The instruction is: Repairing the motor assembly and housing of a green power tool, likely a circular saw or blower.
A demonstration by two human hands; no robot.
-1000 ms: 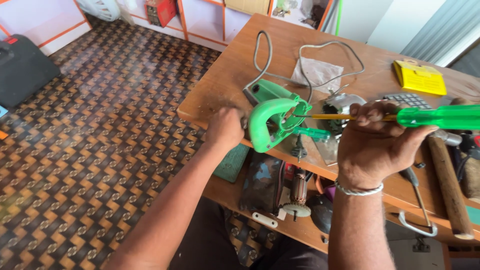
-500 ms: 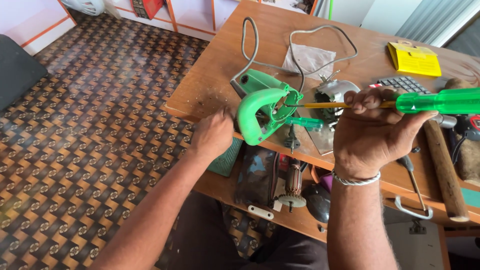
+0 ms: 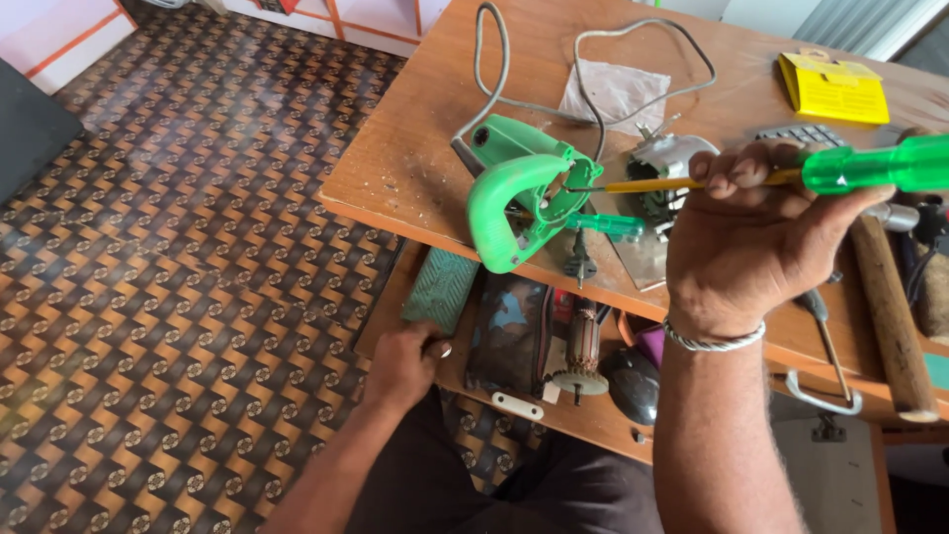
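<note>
Nearest the wearer, the left hand [image 3: 405,361] rests on the lower shelf [image 3: 593,420] under the workbench [image 3: 415,168], fingers curled loosely against the edge of a green ribbed pad [image 3: 442,289]; whether it actually grips the pad I cannot tell. Just to the right of that pad on the same shelf lie a dark flat casing [image 3: 511,334], a motor armature [image 3: 581,348] with its copper windings, and a black rounded cap [image 3: 633,384].

Above the shelf, the right hand [image 3: 756,247], a metal bangle [image 3: 714,338] at its wrist, is clenched around a screwdriver [image 3: 870,166] with a translucent green handle and yellow shaft. The shaft runs level toward the left, and its tip sits inside the open green power-tool housing [image 3: 519,198], which stands near the front edge of the workbench with its loop handle hanging just over that edge. A smaller green-handled screwdriver [image 3: 605,225] lies just right of the housing.

Behind the housing, a grey cord [image 3: 539,99] loops across the benchtop past a clear plastic bag [image 3: 615,94]. A wooden-handled hammer [image 3: 890,307] lies right of the hand, and a yellow packet [image 3: 833,87] sits at the far side.
</note>
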